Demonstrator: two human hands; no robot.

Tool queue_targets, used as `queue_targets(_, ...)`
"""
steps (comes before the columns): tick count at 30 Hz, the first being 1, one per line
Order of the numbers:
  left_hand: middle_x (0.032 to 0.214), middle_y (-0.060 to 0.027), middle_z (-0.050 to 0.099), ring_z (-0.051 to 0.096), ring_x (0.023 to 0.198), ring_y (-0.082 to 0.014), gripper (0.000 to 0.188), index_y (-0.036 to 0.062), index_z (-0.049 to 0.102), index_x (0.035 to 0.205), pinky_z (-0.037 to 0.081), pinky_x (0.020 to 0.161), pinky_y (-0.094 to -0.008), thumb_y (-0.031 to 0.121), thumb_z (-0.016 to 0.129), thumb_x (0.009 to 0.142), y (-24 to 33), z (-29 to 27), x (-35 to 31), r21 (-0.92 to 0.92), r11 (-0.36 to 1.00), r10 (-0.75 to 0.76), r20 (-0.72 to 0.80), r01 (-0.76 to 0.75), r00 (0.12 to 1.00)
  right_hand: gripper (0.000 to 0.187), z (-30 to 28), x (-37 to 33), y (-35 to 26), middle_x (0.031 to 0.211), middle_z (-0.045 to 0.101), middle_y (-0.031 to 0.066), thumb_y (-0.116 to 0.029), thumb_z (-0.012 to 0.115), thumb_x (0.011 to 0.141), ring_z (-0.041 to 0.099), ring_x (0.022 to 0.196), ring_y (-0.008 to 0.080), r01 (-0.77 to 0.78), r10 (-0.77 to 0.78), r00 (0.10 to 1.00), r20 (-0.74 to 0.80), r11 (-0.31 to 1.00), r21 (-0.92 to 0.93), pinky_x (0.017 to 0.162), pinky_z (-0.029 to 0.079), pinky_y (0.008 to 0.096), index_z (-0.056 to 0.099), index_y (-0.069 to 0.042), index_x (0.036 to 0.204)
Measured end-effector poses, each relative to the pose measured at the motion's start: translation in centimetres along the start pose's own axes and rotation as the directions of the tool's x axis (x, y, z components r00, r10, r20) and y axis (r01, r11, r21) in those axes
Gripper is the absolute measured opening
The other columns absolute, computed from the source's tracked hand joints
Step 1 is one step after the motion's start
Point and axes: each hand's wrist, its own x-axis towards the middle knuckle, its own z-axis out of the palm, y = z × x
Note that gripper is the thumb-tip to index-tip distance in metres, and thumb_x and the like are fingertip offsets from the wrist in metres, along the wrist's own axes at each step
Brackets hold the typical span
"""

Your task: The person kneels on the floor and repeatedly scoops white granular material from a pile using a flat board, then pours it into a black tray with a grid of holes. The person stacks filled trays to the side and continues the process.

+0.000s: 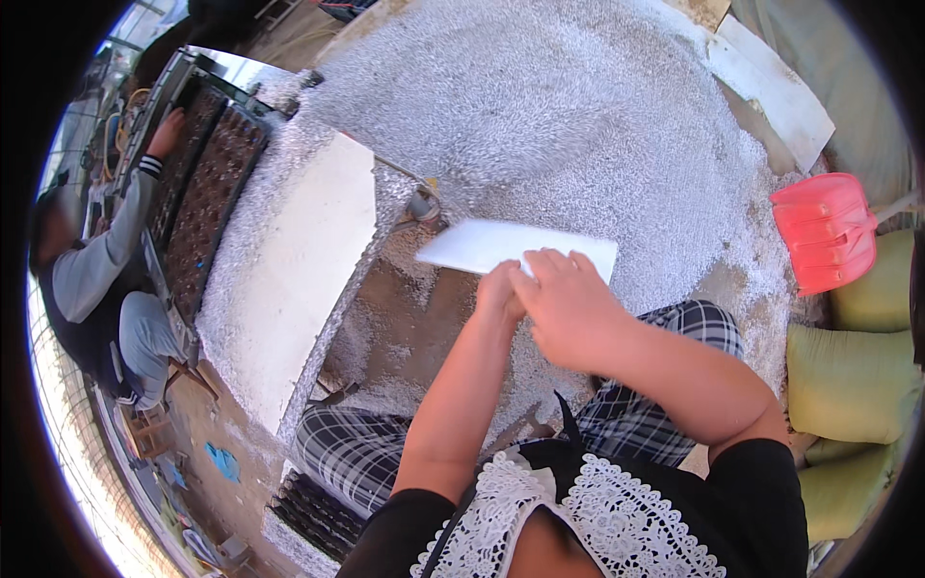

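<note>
A flat white board (482, 243), blurred at its left end, is held out in front of me above the ground. My left hand (503, 293) is closed on its near edge. Right beside it, my right hand (570, 306) grips the same edge, fingers over the top and touching the left hand. Beyond the board spreads a wide heap of whitish granules (540, 135). To my left, a large white panel (299, 250) is edged with the same granules.
At the left, a seated person (116, 289) reaches over black cell trays (226, 164) of brown soil. A red shovel (827, 234) and yellow-green sacks (848, 385) are on the right. Stacked black trays (313, 520) sit by my left knee. A white sheet (771, 91) lies far right.
</note>
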Motion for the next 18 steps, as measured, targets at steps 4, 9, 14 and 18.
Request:
queue_targets(4,0.109,-0.0162,0.046,0.051,0.097,-0.0280,0.034,-0.0028,0.035,0.115,0.047,0.076,-0.0414,0.004,0.040,0.082,0.5,2.7,-9.2,-0.050,0.996,0.067,-0.041,-0.069,0.997,0.039,1.9,-0.8,-1.2,0.099,0.052,0.0193,-0.008,0.058,0.066,0.053,0.091,0.0334,-0.063,0.090,0.973,0.215,0.989,-0.132,0.075,0.044,0.0396,0.048,0.003,0.103)
queue_targets(9,0.116,-0.0167,0.045,0.048,0.105,-0.0268,0.038,-0.0029,0.035,0.116,0.044,0.083,-0.0401,0.019,0.044,0.087,2.5,3.6,-18.2,0.227,0.928,0.270,0.130,-0.294,0.954,0.029,1.3,-1.2,-4.3,0.086,0.057,0.0219,-0.008,0.055,0.072,0.058,0.082,0.0322,-0.175,0.157,0.960,0.233,0.983,0.058,0.068,0.047,0.0420,0.051,0.004,0.098)
queue_targets(14,0.115,-0.0154,0.050,0.052,0.100,-0.0251,0.037,0.0001,0.047,0.106,0.046,0.081,-0.0382,0.032,0.044,0.088,5.4,0.1,-27.4,0.343,0.864,0.289,0.261,-0.369,0.921,0.029,-5.2,-4.6,-4.4,0.093,0.058,0.0205,-0.001,0.045,0.076,0.056,0.087,0.0339,-0.212,0.229,0.951,-0.210,0.972,0.100,0.075,0.045,0.0397,0.052,-0.001,0.104)
queue_targets(18,0.099,-0.0129,0.058,0.057,0.088,-0.0203,0.033,0.0041,0.054,0.079,0.049,0.074,-0.0342,0.034,0.044,0.088,7.5,-4.5,-31.3,0.311,0.852,0.394,0.151,-0.422,0.907,0.031,-12.6,-8.1,-2.5,0.093,0.059,0.0204,-0.011,0.047,0.077,0.057,0.087,0.0321,-0.273,0.377,0.733,-0.566,0.925,0.264,0.076,0.044,0.0368,0.054,-0.002,0.106)
